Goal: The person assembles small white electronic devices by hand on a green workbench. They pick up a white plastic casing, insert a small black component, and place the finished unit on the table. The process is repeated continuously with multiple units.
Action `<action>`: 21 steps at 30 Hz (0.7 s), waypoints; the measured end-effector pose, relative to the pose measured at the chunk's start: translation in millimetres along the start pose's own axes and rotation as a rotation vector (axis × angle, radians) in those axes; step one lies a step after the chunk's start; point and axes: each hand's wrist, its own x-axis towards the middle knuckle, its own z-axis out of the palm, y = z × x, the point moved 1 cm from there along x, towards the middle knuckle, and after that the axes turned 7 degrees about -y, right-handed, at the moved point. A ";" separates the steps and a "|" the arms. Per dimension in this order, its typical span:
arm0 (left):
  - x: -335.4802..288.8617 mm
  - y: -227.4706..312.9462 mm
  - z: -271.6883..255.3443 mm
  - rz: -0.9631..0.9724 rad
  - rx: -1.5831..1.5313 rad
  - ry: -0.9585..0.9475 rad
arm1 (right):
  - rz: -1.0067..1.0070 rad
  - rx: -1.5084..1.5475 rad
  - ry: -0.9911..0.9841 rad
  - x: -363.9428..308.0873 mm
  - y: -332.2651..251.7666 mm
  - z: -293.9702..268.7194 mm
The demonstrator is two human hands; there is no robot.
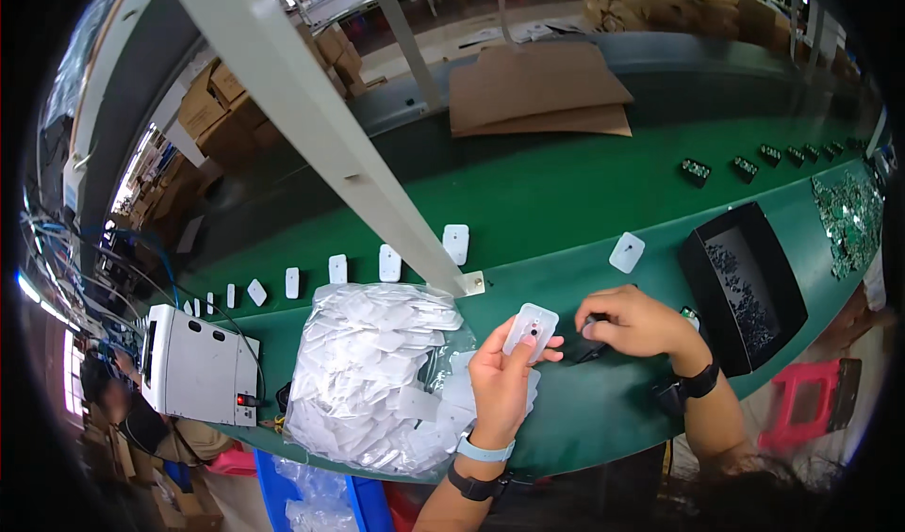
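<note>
Between the thumb and fingers of my left hand (498, 386) is a white plastic cover (539, 318), rounded at the corners, with a small dark spot near its middle. Just to its right, my right hand (643, 323) has its fingers curled together over the green bench; a small dark thing shows under the fingertips, too unclear to name. Beside my left wrist a clear plastic bag (363, 381) spills a heap of similar white covers. Another white cover (626, 252) lies alone beyond my right hand.
At right stands a black bin (797, 296) of small dark parts, with a pile of green circuit boards (844, 216) past it. White covers and black-cased boards (696, 171) line the green belt (528, 207). A slanted metal post (330, 136) and a white machine (200, 362) stand left.
</note>
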 end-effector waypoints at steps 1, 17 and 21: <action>-0.8 -0.5 1.5 0.004 0.031 0.003 | -0.013 -0.021 0.021 1.0 -1.0 3.6; -8.6 -11.2 10.6 0.036 0.427 -0.001 | -0.300 -0.392 0.514 -2.2 -23.4 31.9; -9.4 -9.8 10.6 0.051 0.495 0.010 | -0.333 -0.480 0.485 0.3 -18.3 34.3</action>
